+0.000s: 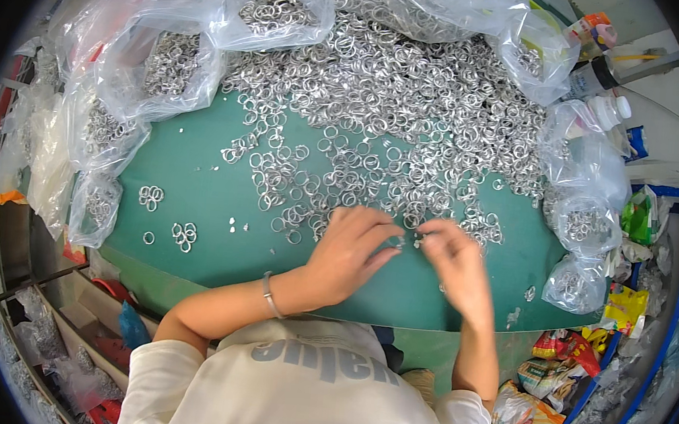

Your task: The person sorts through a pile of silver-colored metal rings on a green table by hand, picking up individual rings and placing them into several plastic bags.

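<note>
A big heap of silver metal rings spreads over the green tabletop, thinning out toward me. At the near edge of the loose rings, my left hand pinches a small silvery piece between thumb and fingers; its shape is too small to make out. Facing it, my right hand is slightly blurred, its fingertips drawn together by a small bit I cannot identify. The two hands are a short gap apart. Left of them lie two small clusters of rings and one single ring.
Clear plastic bags of rings line the table's left, far and right sides. White flakes dot the tabletop. Bottles stand at the right. Colourful packets sit by a blue rack; drawers are lower left.
</note>
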A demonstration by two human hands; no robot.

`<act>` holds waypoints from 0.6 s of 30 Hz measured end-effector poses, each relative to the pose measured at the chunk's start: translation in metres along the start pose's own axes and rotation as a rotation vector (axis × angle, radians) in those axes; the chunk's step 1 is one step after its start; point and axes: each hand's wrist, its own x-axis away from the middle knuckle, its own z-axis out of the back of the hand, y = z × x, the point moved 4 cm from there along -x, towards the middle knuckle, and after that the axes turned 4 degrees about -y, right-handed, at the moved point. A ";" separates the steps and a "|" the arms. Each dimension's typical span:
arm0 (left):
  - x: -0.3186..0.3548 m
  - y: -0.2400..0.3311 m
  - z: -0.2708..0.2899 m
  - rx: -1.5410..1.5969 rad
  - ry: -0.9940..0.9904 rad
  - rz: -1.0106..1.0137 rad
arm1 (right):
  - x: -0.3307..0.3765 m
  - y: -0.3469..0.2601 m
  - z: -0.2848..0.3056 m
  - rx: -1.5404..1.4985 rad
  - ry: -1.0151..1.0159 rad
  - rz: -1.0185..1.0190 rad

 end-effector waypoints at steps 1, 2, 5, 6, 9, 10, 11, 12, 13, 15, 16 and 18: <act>-0.005 0.002 -0.003 0.008 -0.018 -0.037 | 0.004 0.002 -0.020 -0.085 -0.080 -0.025; -0.007 0.002 -0.007 0.042 -0.026 -0.049 | 0.005 0.008 -0.031 -0.082 -0.116 -0.001; -0.009 0.000 -0.015 0.144 -0.023 -0.013 | 0.000 0.010 -0.014 -0.070 0.012 0.077; -0.010 0.001 -0.010 0.122 -0.013 0.025 | -0.003 0.003 0.006 0.037 0.130 0.155; -0.001 -0.010 0.012 -0.015 0.009 0.112 | -0.023 0.005 0.121 0.555 0.676 -0.126; 0.000 -0.018 0.013 -0.084 -0.027 0.126 | -0.028 0.026 0.165 0.819 0.771 -0.177; 0.001 -0.025 0.015 -0.128 -0.054 0.144 | -0.024 0.042 0.188 0.925 0.855 -0.136; 0.001 -0.031 0.018 -0.180 -0.068 0.172 | -0.026 0.038 0.191 1.029 0.928 -0.078; -0.001 -0.035 0.019 -0.196 -0.063 0.176 | -0.023 0.040 0.190 0.983 0.908 -0.092; 0.000 -0.043 0.026 -0.250 -0.037 0.219 | -0.022 0.013 0.146 0.877 0.835 -0.091; -0.002 -0.046 0.025 -0.273 -0.021 0.207 | -0.023 0.007 0.120 0.796 0.745 -0.048; -0.010 -0.052 0.017 -0.314 0.002 0.170 | -0.022 -0.003 0.064 0.716 0.439 0.009</act>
